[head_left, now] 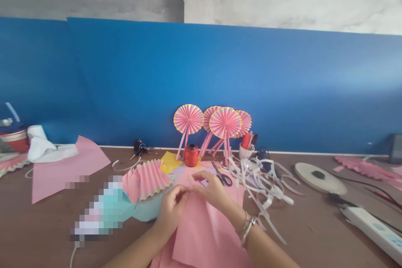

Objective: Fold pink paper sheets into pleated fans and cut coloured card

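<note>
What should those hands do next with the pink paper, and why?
Probably fold one narrow pleat in the pink paper, since the left hand and right hand sit at its top edge, and the pleated paper nearby shows such folds.

pink rosette fans [188, 119] against blue backing [201, 75] | red twine spool [191, 155] | white paper offcuts [260, 180] | white power strip [373, 230]

Pixelated patch [97, 211] over teal object [146, 211]: shape and identity unreadable. Pink paper sheet [201, 234] cut off by lower edge, with both forearms. Left hand [171, 213], right hand [210, 188]: fingertips partly hidden, grip unclear. Contents of white cup [245, 151] partly hidden. Power strip [373, 230] cut off at right edge. Keys [140, 147] too small for detail.
</note>
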Motion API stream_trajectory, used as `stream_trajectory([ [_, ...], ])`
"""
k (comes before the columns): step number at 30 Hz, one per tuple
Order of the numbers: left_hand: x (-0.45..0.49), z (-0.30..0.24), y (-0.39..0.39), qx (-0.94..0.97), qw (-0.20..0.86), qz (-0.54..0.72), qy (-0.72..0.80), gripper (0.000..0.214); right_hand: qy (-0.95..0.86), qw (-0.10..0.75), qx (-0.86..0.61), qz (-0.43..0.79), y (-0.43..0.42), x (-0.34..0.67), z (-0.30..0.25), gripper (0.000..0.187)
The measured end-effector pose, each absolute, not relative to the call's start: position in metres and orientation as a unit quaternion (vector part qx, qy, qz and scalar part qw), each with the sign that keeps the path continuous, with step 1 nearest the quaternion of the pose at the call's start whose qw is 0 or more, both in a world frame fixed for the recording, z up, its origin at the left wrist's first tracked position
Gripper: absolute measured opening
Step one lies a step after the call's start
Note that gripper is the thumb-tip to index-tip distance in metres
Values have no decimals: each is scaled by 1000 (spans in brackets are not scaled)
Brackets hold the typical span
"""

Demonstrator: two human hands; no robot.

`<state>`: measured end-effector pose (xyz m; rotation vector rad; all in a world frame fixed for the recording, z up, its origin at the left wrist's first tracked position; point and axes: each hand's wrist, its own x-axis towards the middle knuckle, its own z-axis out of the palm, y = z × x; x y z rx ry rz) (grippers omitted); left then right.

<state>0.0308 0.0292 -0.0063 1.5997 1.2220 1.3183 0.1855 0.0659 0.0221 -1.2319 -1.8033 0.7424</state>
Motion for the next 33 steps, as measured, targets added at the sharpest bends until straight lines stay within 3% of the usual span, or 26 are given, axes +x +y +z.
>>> stream_trajectory([
  [9, 29, -4, 31, 551, 465, 523, 453, 31, -751, 376, -431, 330, 74, 202, 27, 39],
  [14, 21, 2, 36, 499, 454, 562, 478, 35, -767, 295, -444, 357, 83, 221, 32, 60],
  [21, 0, 12, 47, 449, 370, 599, 550, 35, -685, 262, -557, 390, 94, 272, 42, 61],
  [25, -3, 14, 49, 446, 355, 597, 564, 38, -663, 251, -550, 443, 94, 285, 47, 48],
  [30, -2, 13, 48, 450, 358, 588, 569, 40, -696, 230, -535, 420, 97, 288, 42, 16],
  [33, -1, 11, 48, 445, 368, 593, 560, 39, -687, 232, -559, 402, 100, 290, 38, 10],
])
